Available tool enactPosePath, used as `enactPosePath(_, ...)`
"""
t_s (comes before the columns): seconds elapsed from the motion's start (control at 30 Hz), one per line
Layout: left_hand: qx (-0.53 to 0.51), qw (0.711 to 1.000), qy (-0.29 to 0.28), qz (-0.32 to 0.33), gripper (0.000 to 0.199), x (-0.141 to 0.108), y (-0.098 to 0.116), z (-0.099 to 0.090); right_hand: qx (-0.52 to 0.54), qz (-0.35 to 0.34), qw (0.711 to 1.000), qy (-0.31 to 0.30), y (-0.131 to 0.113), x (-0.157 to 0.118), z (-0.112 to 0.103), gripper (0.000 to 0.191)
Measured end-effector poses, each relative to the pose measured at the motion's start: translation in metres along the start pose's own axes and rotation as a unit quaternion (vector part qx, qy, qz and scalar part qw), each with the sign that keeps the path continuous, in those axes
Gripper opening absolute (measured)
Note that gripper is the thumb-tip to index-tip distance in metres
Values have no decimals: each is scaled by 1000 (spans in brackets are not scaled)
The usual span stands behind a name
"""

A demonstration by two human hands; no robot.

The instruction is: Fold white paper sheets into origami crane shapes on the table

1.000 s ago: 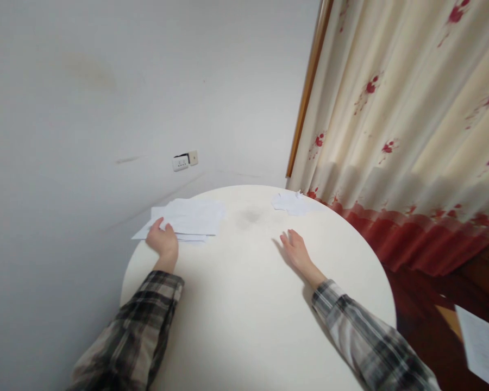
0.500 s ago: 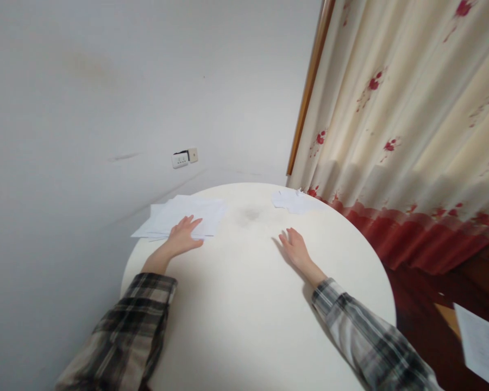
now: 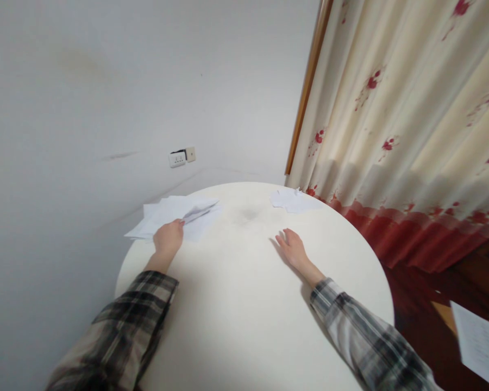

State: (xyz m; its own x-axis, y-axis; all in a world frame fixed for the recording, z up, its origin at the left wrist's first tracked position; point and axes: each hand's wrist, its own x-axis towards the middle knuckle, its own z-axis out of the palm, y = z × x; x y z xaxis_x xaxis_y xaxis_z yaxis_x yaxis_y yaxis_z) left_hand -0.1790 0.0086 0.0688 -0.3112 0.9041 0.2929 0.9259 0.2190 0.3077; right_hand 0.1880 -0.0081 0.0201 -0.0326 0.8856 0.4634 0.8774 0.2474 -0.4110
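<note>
My left hand (image 3: 169,240) is closed on the near edge of a sheet of paper (image 3: 199,208), which bends upward from a loose pile of white paper (image 3: 157,214). The pile lies at the left far side of the round white table (image 3: 236,304). Its fingertips are partly hidden behind the hand. My right hand (image 3: 294,250) rests low over the right half of the table, fingers apart and holding nothing. Beyond it, near the far right rim, lie some smaller pieces of white paper (image 3: 293,201).
A wall with a socket (image 3: 177,159) stands close behind the table on the left. A flowered curtain (image 3: 391,136) hangs at the right. Below the table's right side, a written sheet (image 3: 478,345) is in view. A grey smudge marks the tabletop's middle.
My left hand, open and spread on the pile before, has closed on a sheet and lifted its edge into a bend. My right hand has stayed nearly still.
</note>
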Motion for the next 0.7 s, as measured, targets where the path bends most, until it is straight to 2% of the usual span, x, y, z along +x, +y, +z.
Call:
enactPosePath(0.1,61,998,-22,-12,47,2,3,-5,1,1,1000,-1,0,0,-1,50)
enactPosePath(0.2,63,993,-93,24,46,9,-2,-9,-3,-3,1000,-2,1,1,-1,48)
enactPosePath(0.33,72,978,-177,78,70,19,-10,-13,-15,-4,1000,-10,4,1,1,49)
enactPosePath(0.43,88,967,-219,99,78,22,-8,-17,-20,-8,1000,-9,5,1,1,48)
enactPosePath(0.53,120,962,-227,96,76,20,1,-20,-17,-12,1000,-1,4,0,1,45)
enactPosePath(0.7,166,961,-183,120,58,16,4,-19,-7,-24,1000,14,2,-1,0,42)
